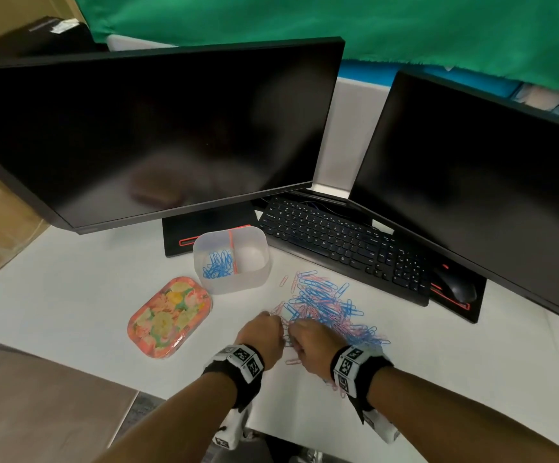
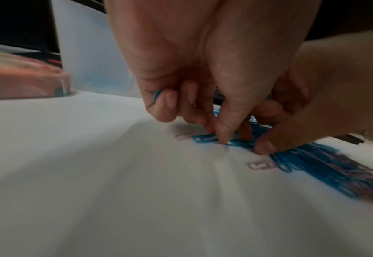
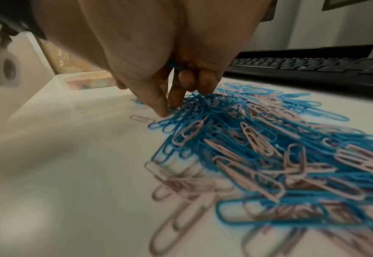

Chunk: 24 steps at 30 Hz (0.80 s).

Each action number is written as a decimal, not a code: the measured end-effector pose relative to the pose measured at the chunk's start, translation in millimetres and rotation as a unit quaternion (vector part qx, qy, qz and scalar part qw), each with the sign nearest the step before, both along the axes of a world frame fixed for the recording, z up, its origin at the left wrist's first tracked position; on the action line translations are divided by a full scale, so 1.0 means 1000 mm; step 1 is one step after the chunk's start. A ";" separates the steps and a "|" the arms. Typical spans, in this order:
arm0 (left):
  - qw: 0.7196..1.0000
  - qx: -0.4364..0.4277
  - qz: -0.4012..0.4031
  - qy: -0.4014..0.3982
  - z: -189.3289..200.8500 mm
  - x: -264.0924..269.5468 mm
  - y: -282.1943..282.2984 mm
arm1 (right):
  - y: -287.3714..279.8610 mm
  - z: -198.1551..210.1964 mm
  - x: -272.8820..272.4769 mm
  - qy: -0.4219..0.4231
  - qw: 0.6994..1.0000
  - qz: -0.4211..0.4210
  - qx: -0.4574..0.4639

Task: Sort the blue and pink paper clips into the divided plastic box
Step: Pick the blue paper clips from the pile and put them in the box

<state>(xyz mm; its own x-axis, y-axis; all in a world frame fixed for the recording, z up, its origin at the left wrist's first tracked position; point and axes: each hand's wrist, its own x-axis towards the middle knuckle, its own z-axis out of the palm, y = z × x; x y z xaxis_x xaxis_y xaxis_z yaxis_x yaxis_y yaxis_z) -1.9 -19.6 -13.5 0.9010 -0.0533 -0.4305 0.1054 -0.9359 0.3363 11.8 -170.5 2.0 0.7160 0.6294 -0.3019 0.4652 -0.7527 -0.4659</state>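
A mixed pile of blue and pink paper clips [image 1: 326, 307] lies on the white desk in front of the keyboard. The divided plastic box [image 1: 261, 272] stands to its left, with blue clips [image 1: 218, 264] in its left compartment. Both hands work at the pile's near-left edge. My left hand [image 2: 217, 137] pinches a blue clip [image 2: 204, 138] on the desk and keeps another blue clip [image 2: 157, 94] tucked under its curled fingers. My right hand [image 3: 169, 109] touches the pile with thumb and forefinger, and a blue clip [image 3: 172, 65] shows under its curled fingers.
A floral lid [image 1: 169, 317] lies left of the box. The black keyboard [image 1: 341, 245] and mouse [image 1: 456, 287] sit behind the pile, under two dark monitors [image 1: 158, 135]. Loose pink clips [image 1: 293, 361] lie between my wrists. The desk's front edge runs under my forearms.
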 end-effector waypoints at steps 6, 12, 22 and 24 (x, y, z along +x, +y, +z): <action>1.000 0.007 -0.008 0.000 0.000 0.002 0.001 | 0.006 0.003 0.002 0.019 0.999 -0.020 -0.032; 0.999 -0.044 0.014 -0.028 0.006 0.002 0.006 | 0.009 0.003 0.003 0.036 0.997 0.001 -0.068; 0.813 -0.450 0.365 0.062 0.044 0.013 0.045 | 0.030 0.030 0.027 0.184 0.967 -0.150 0.096; 0.719 -0.535 0.439 0.063 0.057 0.016 0.057 | 0.047 0.039 0.039 0.255 0.932 -0.210 0.152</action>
